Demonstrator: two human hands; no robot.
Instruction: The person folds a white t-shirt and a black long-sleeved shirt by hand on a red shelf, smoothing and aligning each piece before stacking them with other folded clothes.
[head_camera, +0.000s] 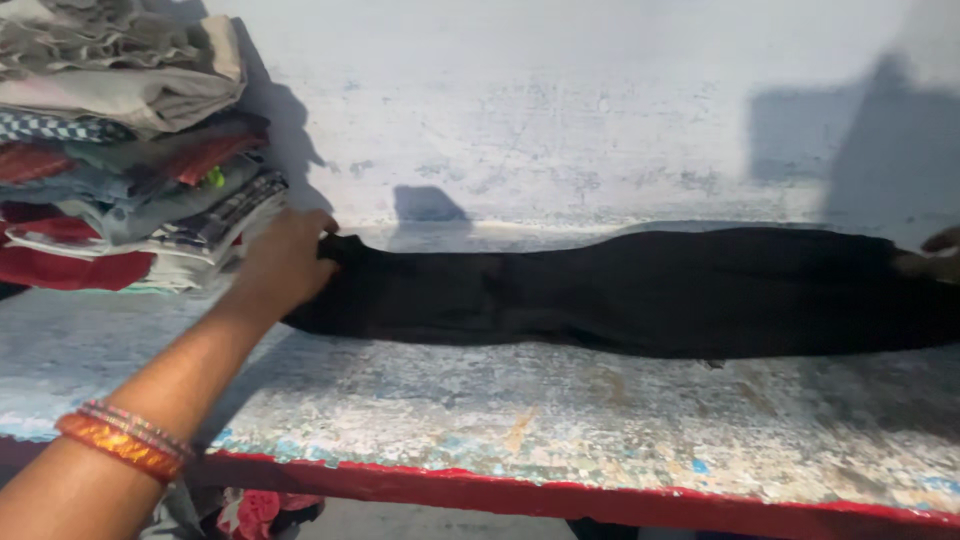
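Note:
A long black garment (640, 290) lies stretched flat across a worn, paint-flecked ledge (560, 410). My left hand (283, 262), with orange bangles on its wrist, grips the garment's left end. At the far right edge of the view only a sliver of my right hand (943, 243) shows, resting at the garment's right end; whether it grips the cloth I cannot tell.
A tall stack of folded clothes (120, 150) in grey, red and blue stands on the ledge at the left, just behind my left hand. A whitewashed wall (560, 110) rises behind. The ledge has a red front edge (560, 495).

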